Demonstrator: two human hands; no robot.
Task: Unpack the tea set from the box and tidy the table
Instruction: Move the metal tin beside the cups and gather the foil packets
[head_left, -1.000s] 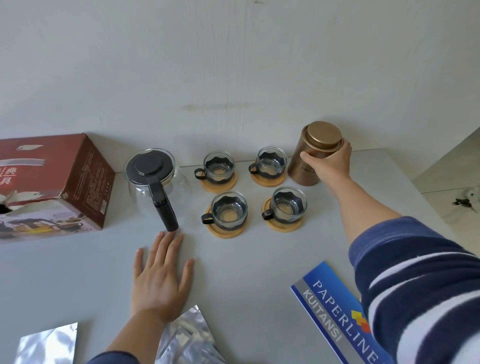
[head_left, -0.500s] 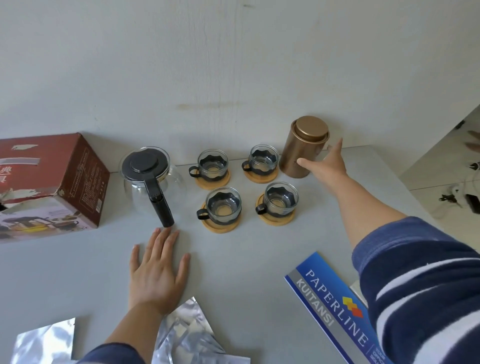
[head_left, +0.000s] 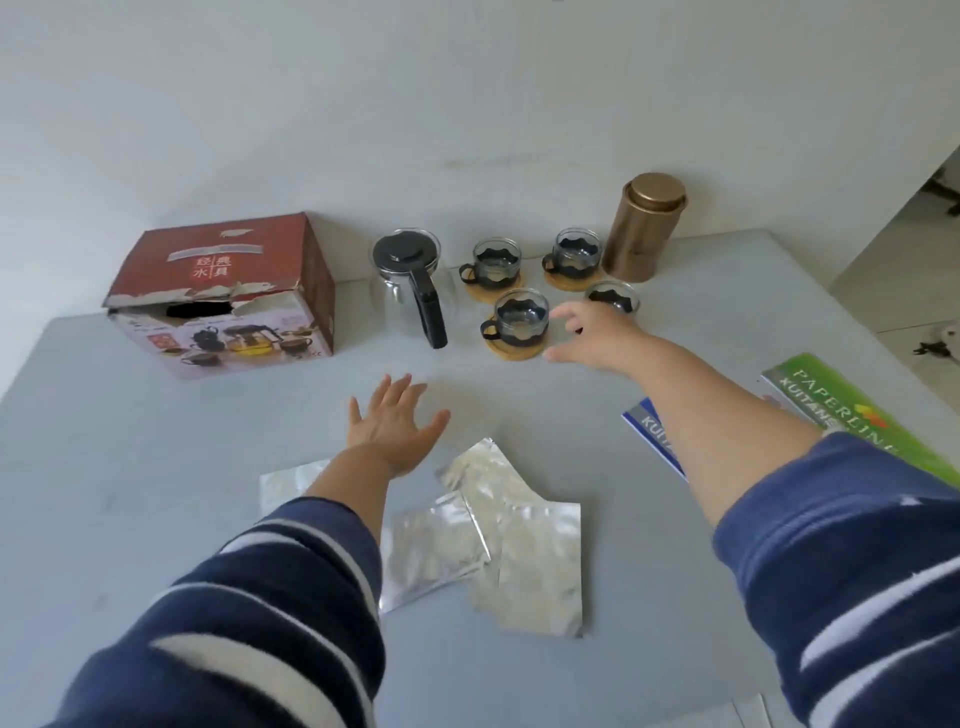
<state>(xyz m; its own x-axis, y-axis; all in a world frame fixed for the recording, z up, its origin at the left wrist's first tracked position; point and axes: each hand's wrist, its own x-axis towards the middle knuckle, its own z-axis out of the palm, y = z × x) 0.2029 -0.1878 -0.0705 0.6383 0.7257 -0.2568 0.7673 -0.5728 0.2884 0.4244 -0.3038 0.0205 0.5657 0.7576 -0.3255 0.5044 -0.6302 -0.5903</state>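
Head view: tea set out of the box (head_left: 223, 291) — teapot (head_left: 410, 280), four cups on coasters, gold canister (head_left: 644, 228) grouped at the far side of the surface (head_left: 156, 519). Right hand (head_left: 592, 332), grip loosely spread and empty, sits between the two near cups, front-left cup (head_left: 519, 317) just left of its fingers. Left hand (head_left: 395, 421) is flat, empty — foil packets (head_left: 498, 540) just behind it, likely next to tidy.

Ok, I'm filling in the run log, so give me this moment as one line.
left hand: open, flat on grey table | right hand: open, empty, beside front glass cups | bronze metal canister: upright, untouched
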